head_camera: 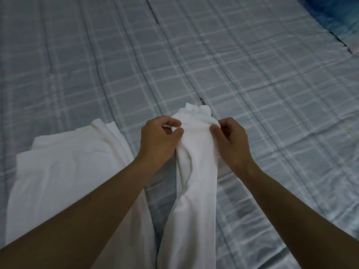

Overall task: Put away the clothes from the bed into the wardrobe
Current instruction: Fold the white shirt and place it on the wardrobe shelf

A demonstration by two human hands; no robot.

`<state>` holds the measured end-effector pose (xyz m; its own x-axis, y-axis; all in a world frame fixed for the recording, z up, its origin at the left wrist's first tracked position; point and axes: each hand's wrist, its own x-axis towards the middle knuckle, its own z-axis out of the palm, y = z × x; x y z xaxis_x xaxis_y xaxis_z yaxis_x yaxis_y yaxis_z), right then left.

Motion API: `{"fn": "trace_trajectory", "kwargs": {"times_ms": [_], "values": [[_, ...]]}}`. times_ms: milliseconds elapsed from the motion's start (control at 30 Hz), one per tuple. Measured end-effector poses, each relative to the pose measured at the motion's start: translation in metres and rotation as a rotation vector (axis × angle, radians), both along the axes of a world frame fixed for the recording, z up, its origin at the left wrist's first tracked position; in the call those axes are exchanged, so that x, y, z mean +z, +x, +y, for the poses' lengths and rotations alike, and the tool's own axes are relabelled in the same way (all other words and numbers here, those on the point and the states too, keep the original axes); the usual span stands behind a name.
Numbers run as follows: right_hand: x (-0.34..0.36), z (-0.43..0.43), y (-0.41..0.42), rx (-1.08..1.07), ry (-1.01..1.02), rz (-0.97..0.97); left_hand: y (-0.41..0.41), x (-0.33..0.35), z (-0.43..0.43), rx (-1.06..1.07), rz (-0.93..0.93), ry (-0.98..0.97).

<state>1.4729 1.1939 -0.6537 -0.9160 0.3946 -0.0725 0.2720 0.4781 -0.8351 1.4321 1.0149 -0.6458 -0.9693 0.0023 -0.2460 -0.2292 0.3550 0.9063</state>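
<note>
Lying around: a checked sheet (272, 84) is spread over the bed beneath everything; a white cloth (68, 152) is laid flat on it, just left of the left forearm; a blue fabric (334, 14) is seen at the far right corner, well apart from the hands; a dark strip (202, 99) with lettering too small to be read is set along the sheet just beyond the garment's top.
In the way: the cloth's near right part is covered by the left forearm; part of the strip is hidden behind the garment's bunched top; the sheet near the bottom edge is blocked by both forearms; whether cloth and garment are one piece cannot be told, since the place where they would meet is covered.
Garment (196, 152): white; gathered into a long bundle running from the bottom edge up the middle; it is placed over the sheet between the forearms, its top end held between the two hands.
Left hand (159, 133): curled; the garment's upper left edge is pinched between thumb and fingers.
Right hand (231, 136): curled; the upper right edge is pinched likewise; the two hands are kept apart by the bundle's width.
Count: two hands; one garment held; one cloth lying; one sheet; one blue fabric; one strip.
</note>
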Motion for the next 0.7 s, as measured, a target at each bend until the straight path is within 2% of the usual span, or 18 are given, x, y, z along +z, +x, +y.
{"fn": "trace_trajectory", "kwargs": {"times_ms": [133,233,367,467,533,600,633,700], "values": [[0.014,0.006,0.003,-0.033,-0.222,0.041,0.000,0.016,0.007,-0.022,-0.074,0.131],[0.019,0.009,0.000,-0.039,-0.225,0.075,0.000,0.019,0.016,-0.102,-0.086,0.069],[0.028,0.013,-0.009,-0.033,-0.301,0.197,-0.003,0.029,0.023,-0.209,-0.031,0.163],[0.026,0.018,-0.012,-0.007,-0.267,0.268,-0.006,0.026,0.022,-0.255,0.058,0.161],[0.012,0.021,-0.013,-0.029,-0.158,0.109,-0.011,0.007,0.020,-0.293,0.042,0.005],[-0.003,0.024,-0.015,-0.051,0.011,-0.199,-0.013,-0.011,0.019,-0.369,-0.058,-0.227],[-0.007,0.024,-0.016,-0.056,0.057,-0.292,-0.012,-0.017,0.019,-0.387,-0.100,-0.307],[-0.010,0.022,-0.019,-0.045,0.087,-0.307,-0.008,-0.022,0.020,-0.388,-0.101,-0.393]]}}
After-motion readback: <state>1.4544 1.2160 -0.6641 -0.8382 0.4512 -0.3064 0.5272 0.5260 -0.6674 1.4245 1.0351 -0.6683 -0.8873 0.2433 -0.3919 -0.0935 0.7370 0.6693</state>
